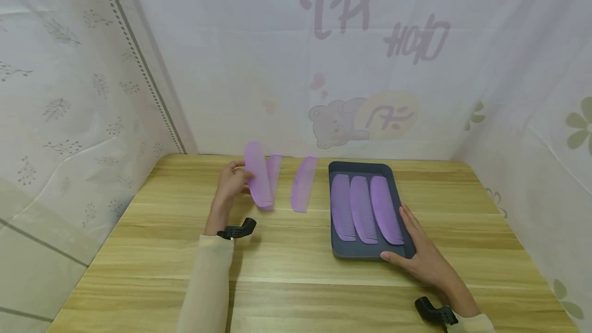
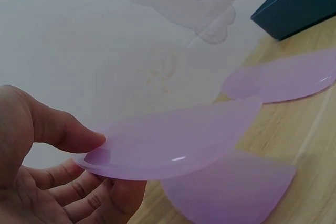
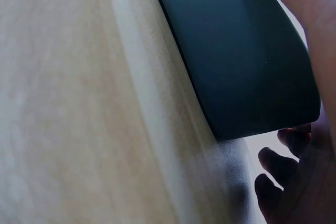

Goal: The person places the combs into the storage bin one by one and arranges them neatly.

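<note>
My left hand [image 1: 233,183] pinches a translucent purple comb [image 1: 258,176] between thumb and fingers, raised off the table. In the left wrist view the held comb [image 2: 173,140] lies nearly level, with its smooth curved back toward the camera. Partly behind it, a second purple comb [image 1: 275,166] rests on the table. A third loose comb [image 1: 303,184] lies a little to the right. Three more combs, with one comb [image 1: 363,209] in the middle, lie side by side in a dark grey tray [image 1: 365,254]. My right hand [image 1: 427,261] grips this tray's near right corner, thumb at the front.
The wood-grain table [image 1: 296,297] meets a pale printed cloth [image 1: 250,66] at its back edge. More cloth hangs at both sides. Each wrist wears a black camera mount, such as the left mount [image 1: 238,229].
</note>
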`<state>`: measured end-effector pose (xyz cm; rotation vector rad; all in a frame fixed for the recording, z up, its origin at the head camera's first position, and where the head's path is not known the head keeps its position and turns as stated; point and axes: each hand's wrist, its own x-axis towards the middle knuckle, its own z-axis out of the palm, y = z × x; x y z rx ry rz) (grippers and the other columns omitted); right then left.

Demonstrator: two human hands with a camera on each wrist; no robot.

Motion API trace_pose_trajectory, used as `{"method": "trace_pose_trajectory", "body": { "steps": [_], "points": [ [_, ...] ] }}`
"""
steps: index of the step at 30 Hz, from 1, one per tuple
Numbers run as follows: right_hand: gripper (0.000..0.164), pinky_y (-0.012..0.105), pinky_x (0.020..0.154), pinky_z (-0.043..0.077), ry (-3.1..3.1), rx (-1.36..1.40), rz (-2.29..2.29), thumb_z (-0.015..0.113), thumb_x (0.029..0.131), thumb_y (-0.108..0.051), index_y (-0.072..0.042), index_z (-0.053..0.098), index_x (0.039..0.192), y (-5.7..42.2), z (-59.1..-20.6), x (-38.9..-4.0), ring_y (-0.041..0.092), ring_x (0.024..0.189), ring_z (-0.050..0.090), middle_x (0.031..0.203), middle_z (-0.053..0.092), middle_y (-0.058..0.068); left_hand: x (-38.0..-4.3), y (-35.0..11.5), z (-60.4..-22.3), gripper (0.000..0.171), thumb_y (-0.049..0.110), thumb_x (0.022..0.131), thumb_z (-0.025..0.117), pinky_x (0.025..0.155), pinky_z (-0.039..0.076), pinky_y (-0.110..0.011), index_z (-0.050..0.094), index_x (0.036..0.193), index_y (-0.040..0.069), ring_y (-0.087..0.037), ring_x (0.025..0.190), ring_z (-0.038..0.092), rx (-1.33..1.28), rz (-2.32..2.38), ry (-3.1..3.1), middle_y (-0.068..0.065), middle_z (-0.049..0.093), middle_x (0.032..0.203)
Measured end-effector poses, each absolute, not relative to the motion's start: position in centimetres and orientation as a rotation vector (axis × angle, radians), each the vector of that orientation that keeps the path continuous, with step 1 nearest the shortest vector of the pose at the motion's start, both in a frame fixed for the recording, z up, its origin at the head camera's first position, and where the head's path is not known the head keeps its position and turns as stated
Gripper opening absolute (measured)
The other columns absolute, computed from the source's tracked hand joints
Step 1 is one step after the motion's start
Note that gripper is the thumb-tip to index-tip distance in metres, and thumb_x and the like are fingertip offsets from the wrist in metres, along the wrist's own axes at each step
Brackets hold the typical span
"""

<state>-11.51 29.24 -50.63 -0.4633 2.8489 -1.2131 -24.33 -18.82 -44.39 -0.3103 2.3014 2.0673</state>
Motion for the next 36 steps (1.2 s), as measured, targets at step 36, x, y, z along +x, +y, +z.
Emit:
{"method": "trace_pose_trajectory", "body": {
  "steps": [36],
  "points": [
    [0.117,0.083,0.11,0.02,2.82,-0.459,-1.243,0.085,0.084,-0.038,-0.021,0.004,0.167,29.4,-51.1,-11.7,0.044,0.159,0.003,0.175,-0.001,0.008,-23.9,-11.6,-43.7,0.047,-0.005,0.088,0.061,0.057,0.062,-0.03,0.046,0.132,-0.003,-0.019,0.075,0.07,0.018,2.088,2.035,-0.006,0.066,0.094]
  ]
}}
